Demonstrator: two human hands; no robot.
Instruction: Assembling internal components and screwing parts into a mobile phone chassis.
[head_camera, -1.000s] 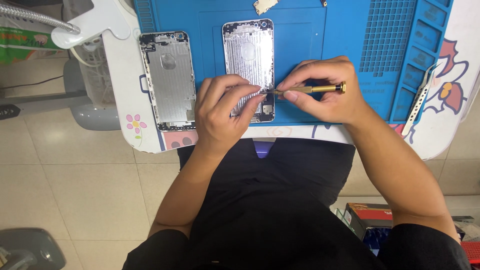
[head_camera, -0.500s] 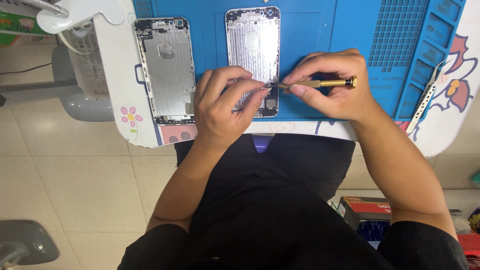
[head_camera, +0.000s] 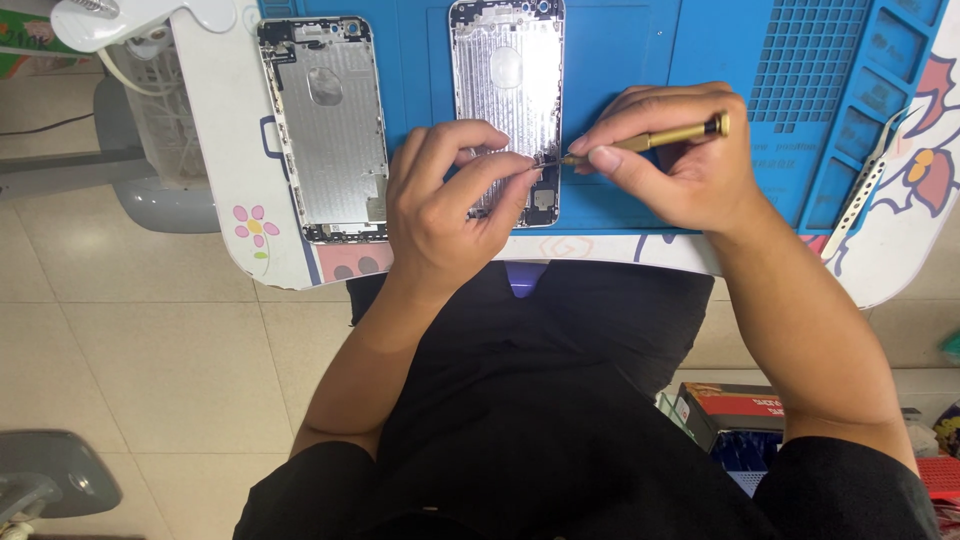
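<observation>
Two silver phone back housings lie face-up on the table. One housing (head_camera: 507, 90) rests on the blue work mat (head_camera: 620, 60); the other housing (head_camera: 325, 125) lies to its left, half off the mat. My left hand (head_camera: 440, 205) covers the lower part of the middle housing, fingertips pinching at a small part near its bottom right edge. My right hand (head_camera: 665, 160) grips a gold-coloured screwdriver (head_camera: 650, 140) whose tip meets that same spot.
Metal tweezers (head_camera: 865, 175) lie at the mat's right side, beside its small compartments (head_camera: 880, 90). A white fan (head_camera: 140, 90) stands left of the table. A red and blue box (head_camera: 740, 425) sits on the floor by my right leg.
The view has shifted slightly, so the table and housings sit higher in the picture. Both hands stay at the same spot on the housing's lower edge.
</observation>
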